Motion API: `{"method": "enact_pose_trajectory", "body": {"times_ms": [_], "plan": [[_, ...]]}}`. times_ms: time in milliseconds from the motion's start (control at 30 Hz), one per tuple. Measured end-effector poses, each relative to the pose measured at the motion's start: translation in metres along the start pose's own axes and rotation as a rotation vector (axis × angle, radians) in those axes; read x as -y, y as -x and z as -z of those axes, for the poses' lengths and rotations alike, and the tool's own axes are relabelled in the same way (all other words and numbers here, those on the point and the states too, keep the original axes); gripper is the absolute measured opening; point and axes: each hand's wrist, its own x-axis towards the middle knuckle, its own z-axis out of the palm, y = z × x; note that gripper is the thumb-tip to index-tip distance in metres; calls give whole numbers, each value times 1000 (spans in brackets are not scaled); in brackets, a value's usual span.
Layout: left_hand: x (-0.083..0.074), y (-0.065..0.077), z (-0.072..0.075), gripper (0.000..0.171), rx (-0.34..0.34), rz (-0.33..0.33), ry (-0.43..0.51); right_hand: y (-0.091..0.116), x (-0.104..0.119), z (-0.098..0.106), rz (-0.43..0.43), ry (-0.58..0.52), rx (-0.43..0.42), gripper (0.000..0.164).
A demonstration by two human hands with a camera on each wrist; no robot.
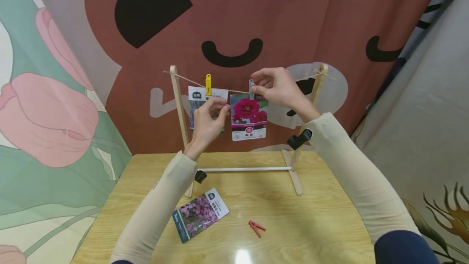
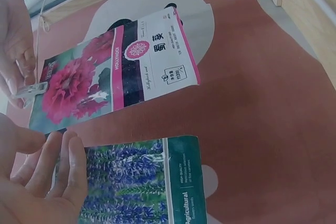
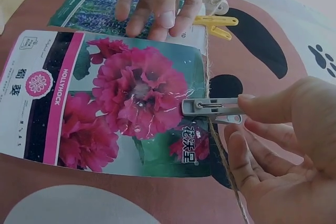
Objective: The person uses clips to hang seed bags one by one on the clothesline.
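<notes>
Right hand [image 1: 275,86] is pinching the grey plastic peg [image 3: 212,109] onto the pink hollyhock seed packet [image 1: 248,117] hanging on the twine line [image 3: 223,161], left hand [image 1: 208,122] hovering relaxed and empty beside it; blue-flowered packet [image 2: 142,182] already pegged, while only the head view is showing the purple-flowered packet [image 1: 200,214] and red peg [image 1: 257,227] waiting on the wooden bench [image 1: 311,231].

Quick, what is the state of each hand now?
Left hand: open, fingers on the blue seed packet.
Right hand: pinching the grey clothespin.
</notes>
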Motion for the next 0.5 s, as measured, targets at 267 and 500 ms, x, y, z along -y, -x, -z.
{"method": "enact_pose_trajectory", "body": {"times_ms": [267,500], "plan": [[1,-1,2,15,10,-22,-19,8,1,5,-6,-23,-35,37],[4,7,10,14,18,11,-34,20,-1,4,19,-21,-84,37]]}}
